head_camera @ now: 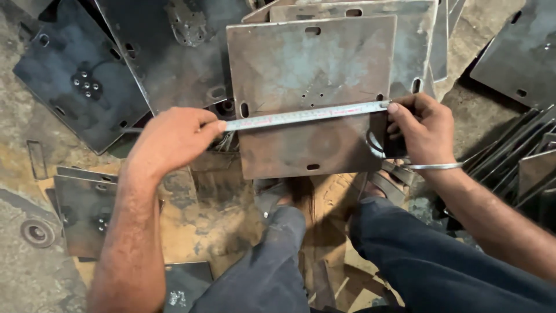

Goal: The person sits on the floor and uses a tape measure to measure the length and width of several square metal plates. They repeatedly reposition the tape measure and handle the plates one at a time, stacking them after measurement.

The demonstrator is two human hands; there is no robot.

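The left hand [174, 139] pinches the left end of the tape measure [304, 115] in a closed grip. The right hand [421, 128] grips the tape case, thumb pressing the blade at the right edge of the rusty steel plate [301, 69]. The blade lies flat across this plate. Darker plates [81, 75] lie far left on the floor [23, 266].

A tape measure [304, 115] lies stretched across the top steel plate [307, 75] of a stack on the floor [23, 272], pinned by the left hand [174, 139] at the plate's left edge and the right hand [423, 127] at its right, with more plates [81, 75] scattered left and right
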